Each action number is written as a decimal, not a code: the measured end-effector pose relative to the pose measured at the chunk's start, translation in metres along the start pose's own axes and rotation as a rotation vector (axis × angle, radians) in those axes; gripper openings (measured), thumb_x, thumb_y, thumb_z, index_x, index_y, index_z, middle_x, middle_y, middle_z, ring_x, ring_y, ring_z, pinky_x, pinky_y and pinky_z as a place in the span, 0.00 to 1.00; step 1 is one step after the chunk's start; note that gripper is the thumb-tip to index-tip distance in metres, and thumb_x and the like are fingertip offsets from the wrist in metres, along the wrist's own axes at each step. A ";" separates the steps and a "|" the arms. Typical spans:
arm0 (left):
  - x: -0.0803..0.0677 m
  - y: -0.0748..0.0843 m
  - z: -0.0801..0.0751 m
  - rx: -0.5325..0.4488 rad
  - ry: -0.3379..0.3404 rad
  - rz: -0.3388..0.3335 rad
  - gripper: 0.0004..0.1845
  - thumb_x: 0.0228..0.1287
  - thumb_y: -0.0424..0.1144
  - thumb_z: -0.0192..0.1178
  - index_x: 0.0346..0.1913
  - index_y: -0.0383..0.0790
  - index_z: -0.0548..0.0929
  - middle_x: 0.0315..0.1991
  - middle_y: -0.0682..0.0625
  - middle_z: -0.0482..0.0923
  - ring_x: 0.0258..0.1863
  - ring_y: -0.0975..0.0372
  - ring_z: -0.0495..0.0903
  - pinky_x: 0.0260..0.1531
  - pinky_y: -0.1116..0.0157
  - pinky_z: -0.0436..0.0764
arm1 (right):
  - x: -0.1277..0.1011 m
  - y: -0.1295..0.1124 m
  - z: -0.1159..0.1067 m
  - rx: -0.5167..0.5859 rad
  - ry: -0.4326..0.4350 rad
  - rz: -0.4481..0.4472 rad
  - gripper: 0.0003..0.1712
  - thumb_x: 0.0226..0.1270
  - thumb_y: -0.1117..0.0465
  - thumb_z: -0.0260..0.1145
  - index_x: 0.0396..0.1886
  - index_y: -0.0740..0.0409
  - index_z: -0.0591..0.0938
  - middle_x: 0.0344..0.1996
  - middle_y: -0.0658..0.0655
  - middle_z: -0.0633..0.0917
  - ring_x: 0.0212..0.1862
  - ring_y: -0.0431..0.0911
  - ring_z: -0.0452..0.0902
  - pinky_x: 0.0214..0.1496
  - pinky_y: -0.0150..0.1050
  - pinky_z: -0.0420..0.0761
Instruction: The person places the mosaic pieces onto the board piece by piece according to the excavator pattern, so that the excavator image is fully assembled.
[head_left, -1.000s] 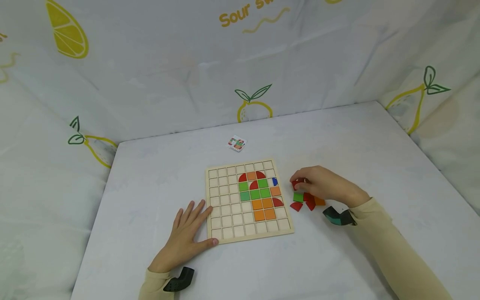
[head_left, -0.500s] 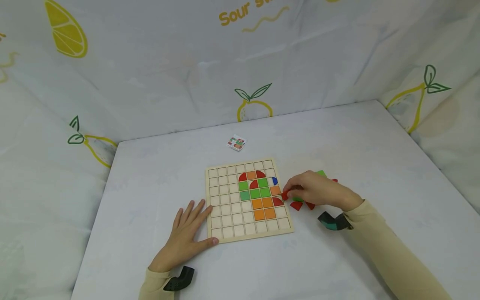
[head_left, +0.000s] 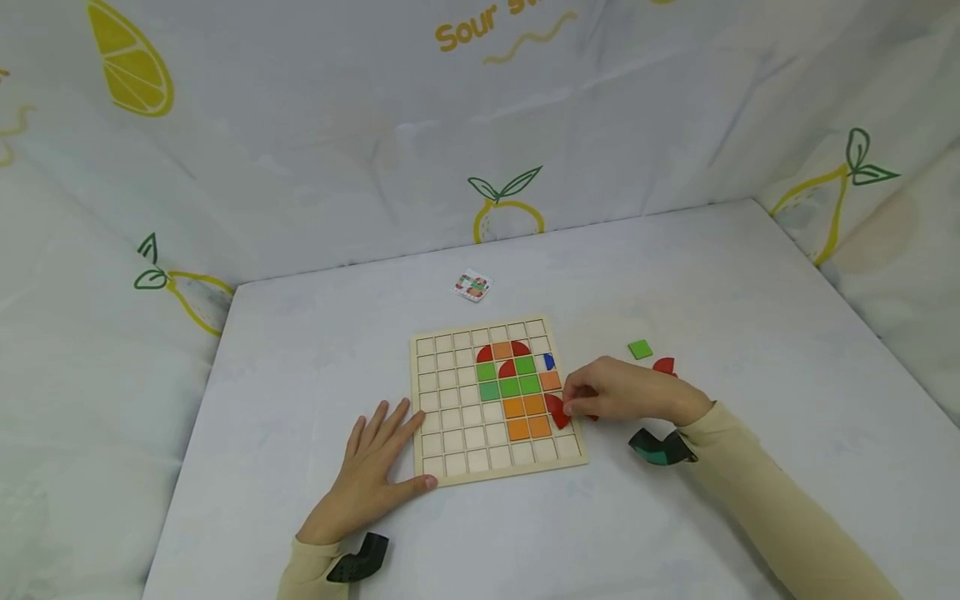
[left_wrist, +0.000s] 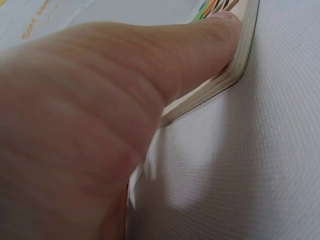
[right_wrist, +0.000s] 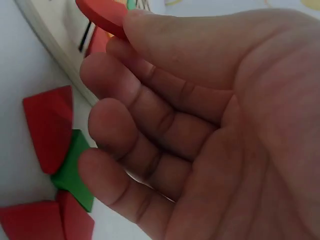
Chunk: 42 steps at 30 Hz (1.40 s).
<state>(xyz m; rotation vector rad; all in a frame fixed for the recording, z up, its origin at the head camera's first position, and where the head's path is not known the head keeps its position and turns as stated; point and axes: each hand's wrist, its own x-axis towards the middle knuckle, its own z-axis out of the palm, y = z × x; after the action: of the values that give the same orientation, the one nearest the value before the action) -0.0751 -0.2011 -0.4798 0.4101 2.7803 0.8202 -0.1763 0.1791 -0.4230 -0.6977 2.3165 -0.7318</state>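
A square wooden grid board (head_left: 510,476) lies on the table, partly filled with green, orange and red tiles and a small blue one. My left hand (head_left: 367,471) rests with fingers spread at its lower left, the thumb on the corner; the left wrist view shows that thumb over the rim. Over the board's right side, my right hand (head_left: 633,390) pinches a red quarter-circle tile (right_wrist: 102,15) between thumb and index finger. In the head view the held tile overlaps a red tile on the board. The other right fingers are curled loosely.
Right of the board lie a green square tile (head_left: 640,349) and a red tile (head_left: 664,365). More loose pieces sit partly hidden under my right hand, among them a red tile (right_wrist: 50,130) and a green tile (right_wrist: 77,170). A small pattern card (head_left: 473,286) lies behind the board.
My right hand has moved left from the loose tiles to the board's right side, carrying a red tile. The green square and a red tile behind it are uncovered. My left hand stays still.
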 end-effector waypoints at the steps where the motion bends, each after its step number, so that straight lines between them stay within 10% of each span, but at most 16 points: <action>1: 0.000 0.000 0.000 0.002 0.001 -0.002 0.49 0.57 0.62 0.69 0.79 0.53 0.61 0.83 0.50 0.48 0.83 0.46 0.39 0.78 0.40 0.34 | 0.001 0.000 0.001 -0.004 -0.005 0.003 0.04 0.71 0.56 0.68 0.34 0.47 0.85 0.24 0.44 0.79 0.30 0.38 0.72 0.31 0.29 0.73; 29: -0.001 -0.001 0.001 0.006 0.007 0.005 0.49 0.57 0.63 0.69 0.79 0.53 0.62 0.83 0.50 0.48 0.83 0.45 0.39 0.78 0.40 0.34 | 0.001 -0.008 0.007 -0.143 0.047 0.050 0.11 0.68 0.54 0.70 0.26 0.45 0.81 0.20 0.43 0.75 0.28 0.38 0.69 0.29 0.30 0.68; 42: -0.001 0.000 0.000 0.009 0.013 0.015 0.49 0.56 0.63 0.69 0.79 0.53 0.62 0.83 0.49 0.49 0.83 0.45 0.40 0.78 0.40 0.35 | 0.002 -0.010 0.007 -0.130 0.126 0.028 0.09 0.70 0.63 0.63 0.45 0.52 0.87 0.33 0.44 0.84 0.31 0.38 0.72 0.30 0.29 0.71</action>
<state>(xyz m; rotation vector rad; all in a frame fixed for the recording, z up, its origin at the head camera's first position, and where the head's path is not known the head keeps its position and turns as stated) -0.0743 -0.2014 -0.4801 0.4286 2.7977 0.8165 -0.1697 0.1688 -0.4220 -0.6919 2.5012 -0.6329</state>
